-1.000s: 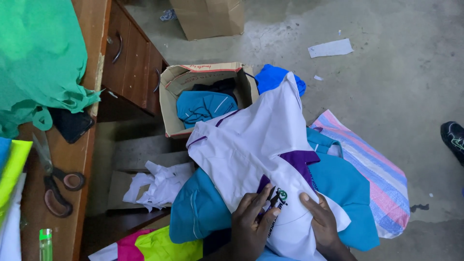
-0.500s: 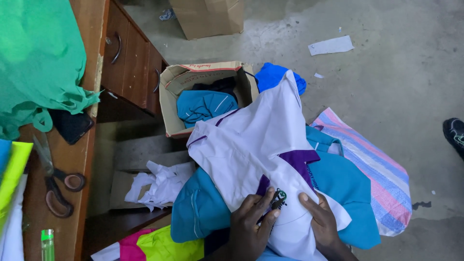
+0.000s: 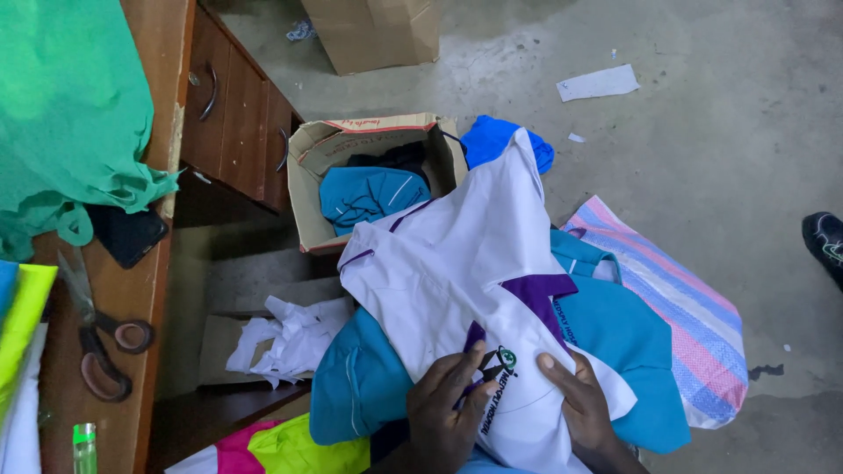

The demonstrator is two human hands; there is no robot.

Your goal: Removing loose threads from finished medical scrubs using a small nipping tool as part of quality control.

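Soft white shirt (image 3: 457, 272), purple-trimmed, under left hand (image 3: 448, 412) and right hand (image 3: 580, 404), grips released, flat.

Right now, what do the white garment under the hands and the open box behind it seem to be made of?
White garment with purple collar: looks like soft woven or knit cloth, matte, since it creases and drapes. Open brown box: apparently corrugated cardboard, dull, with bent flaps and worn edges.

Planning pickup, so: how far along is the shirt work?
Done, seemingly: a teal shirt lies in the box. In hand: left hand and right hand press the white shirt at its emblem. Remaining: teal garments lie under it, apparently waiting.
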